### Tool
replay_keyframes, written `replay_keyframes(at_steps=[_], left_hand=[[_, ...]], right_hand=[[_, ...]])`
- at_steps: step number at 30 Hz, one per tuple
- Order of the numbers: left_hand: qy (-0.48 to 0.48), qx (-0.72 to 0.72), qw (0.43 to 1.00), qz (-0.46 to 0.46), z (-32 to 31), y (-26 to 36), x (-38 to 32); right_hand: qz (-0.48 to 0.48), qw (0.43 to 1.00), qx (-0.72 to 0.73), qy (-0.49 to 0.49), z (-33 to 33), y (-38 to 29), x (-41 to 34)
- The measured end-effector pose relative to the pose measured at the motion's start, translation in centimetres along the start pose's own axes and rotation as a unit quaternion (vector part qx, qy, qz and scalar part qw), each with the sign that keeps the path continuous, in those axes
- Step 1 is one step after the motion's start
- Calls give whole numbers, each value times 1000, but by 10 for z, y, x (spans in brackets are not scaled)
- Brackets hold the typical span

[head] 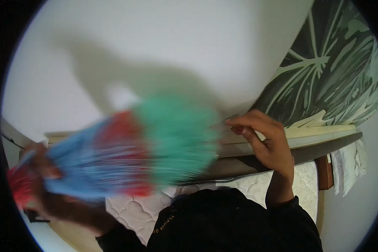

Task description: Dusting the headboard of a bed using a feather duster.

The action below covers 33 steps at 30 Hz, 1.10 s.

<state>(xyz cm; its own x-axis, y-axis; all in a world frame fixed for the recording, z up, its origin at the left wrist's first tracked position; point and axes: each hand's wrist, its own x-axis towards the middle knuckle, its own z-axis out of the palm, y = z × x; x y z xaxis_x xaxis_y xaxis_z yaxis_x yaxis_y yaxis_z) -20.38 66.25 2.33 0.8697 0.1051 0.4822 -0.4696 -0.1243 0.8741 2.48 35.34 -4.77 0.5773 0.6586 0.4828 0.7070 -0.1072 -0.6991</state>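
My left hand [44, 170] is closed around a plastic-fibre duster [91, 157] at the left. Its fibres are blue with red bands, and a wide green tip fans out to the right; motion blurs it. More red fibres stick out at the far left, beyond my fist. My right hand [267, 138] is raised just right of the green tip, near the wall, with the index finger and thumb extended and slightly apart. Nothing can be made out in it, and its other fingers are partly hidden.
Before me rises a white wall [176, 37] bearing shadows. A dark green leaf-patterned panel [327, 69] covers its right part. A padded headboard ledge [318, 135] runs along below. Under me lies a white quilted mattress [132, 214]. White cloths [349, 167] hang at the right.
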Motion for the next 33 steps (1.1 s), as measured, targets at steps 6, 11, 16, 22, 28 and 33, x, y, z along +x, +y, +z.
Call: replay_keyframes(at_steps=[6, 11, 16, 22, 28, 33], left_hand=[[27, 47, 976, -210, 80, -88, 46], [371, 226, 870, -231, 2, -53, 10], [359, 270, 890, -73, -37, 11, -30], [177, 75, 968, -163, 24, -87, 24], [425, 320, 824, -193, -96, -22, -34], [543, 415, 724, -91, -98, 23, -55]], right_hand=[[-16, 996, -18, 81, 2, 1, -6], [6, 999, -39, -34, 25, 4, -3], [-4, 997, -5, -78, 48, -16, 8], [-47, 996, -72, -15, 58, -3, 10], [59, 991, -57, -108, 58, -17, 12], [67, 992, -61, -89, 64, -23, 17]])
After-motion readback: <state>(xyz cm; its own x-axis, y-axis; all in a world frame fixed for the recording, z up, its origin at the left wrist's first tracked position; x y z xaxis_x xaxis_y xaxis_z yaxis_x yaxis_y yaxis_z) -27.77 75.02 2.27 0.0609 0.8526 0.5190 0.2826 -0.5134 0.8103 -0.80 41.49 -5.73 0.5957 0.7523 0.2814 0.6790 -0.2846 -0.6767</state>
